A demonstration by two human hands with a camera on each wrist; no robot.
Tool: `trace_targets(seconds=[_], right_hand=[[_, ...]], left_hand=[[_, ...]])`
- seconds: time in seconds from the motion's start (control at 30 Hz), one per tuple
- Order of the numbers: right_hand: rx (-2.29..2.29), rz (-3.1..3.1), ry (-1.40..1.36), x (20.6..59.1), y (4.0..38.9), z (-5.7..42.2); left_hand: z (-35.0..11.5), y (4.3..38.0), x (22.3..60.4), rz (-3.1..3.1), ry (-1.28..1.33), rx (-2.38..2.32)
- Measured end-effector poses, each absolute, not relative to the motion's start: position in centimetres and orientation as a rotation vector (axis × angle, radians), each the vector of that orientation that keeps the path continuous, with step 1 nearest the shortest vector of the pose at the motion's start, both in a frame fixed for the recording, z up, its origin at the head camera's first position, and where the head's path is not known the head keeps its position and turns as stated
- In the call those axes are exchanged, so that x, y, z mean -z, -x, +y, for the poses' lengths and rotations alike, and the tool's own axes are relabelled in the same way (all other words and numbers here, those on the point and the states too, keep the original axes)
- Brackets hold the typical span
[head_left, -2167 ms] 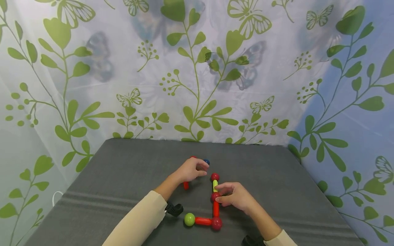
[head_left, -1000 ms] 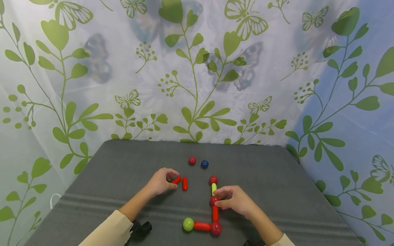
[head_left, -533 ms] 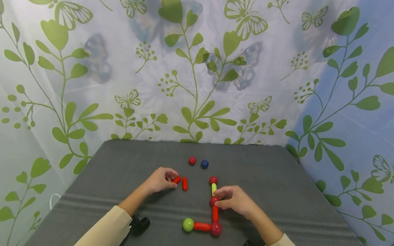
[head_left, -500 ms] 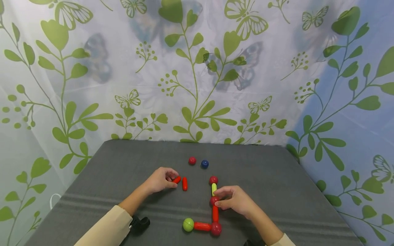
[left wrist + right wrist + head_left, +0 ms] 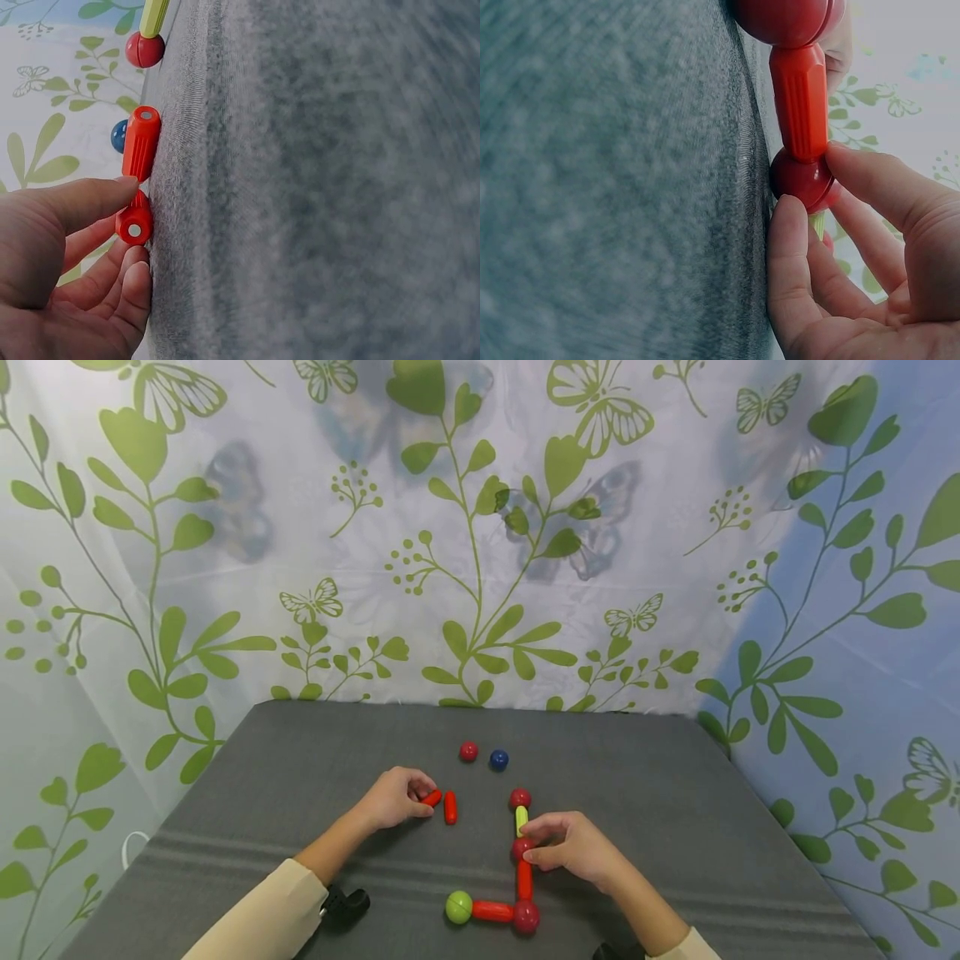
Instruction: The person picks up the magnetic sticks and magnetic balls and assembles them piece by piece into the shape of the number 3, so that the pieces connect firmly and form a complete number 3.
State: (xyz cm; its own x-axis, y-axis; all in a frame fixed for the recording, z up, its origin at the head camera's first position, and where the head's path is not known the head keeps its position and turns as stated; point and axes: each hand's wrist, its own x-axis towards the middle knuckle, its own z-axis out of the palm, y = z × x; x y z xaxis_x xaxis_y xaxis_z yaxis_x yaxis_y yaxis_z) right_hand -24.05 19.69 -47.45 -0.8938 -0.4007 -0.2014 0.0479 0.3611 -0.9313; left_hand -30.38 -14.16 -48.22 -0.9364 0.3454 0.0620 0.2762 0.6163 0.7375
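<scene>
Head view: a red rod is pinched by the left hand, best kept clear of the neighbouring rod. Four red rods, one yellow-green rod, four red balls, one blue ball and one green ball are counted around the hands. Left wrist: the rod's near end is left uncovered. Right wrist: a middle red ball is gripped by the right hand, best steadily.

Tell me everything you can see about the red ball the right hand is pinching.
The red ball is dark, glossy and plastic-looking, with a seam line. It sits between a red stick on the near side and a lime green stick beyond, meeting both. The right hand pinches it with thumb and fingers, close to the grey cloth; whether it touches the cloth is unclear.
</scene>
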Motion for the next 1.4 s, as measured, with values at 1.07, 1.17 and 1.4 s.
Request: trace_targets(seconds=[1.07, 1.17, 1.4], right_hand=[[1.556, 2.222, 0.324, 47.5, 24.2, 19.6], [1.555, 2.221, 0.318, 47.5, 24.2, 19.6], [1.56, 2.219, 0.307, 47.5, 24.2, 19.7]], left_hand=[[-14.9, 31.9, 48.8, 2.673, -0.501, -1.399], [-14.8, 32.0, 48.9, 2.653, -0.506, -1.432], [-13.5, 32.6, 48.6, 2.58, -0.545, -1.546]])
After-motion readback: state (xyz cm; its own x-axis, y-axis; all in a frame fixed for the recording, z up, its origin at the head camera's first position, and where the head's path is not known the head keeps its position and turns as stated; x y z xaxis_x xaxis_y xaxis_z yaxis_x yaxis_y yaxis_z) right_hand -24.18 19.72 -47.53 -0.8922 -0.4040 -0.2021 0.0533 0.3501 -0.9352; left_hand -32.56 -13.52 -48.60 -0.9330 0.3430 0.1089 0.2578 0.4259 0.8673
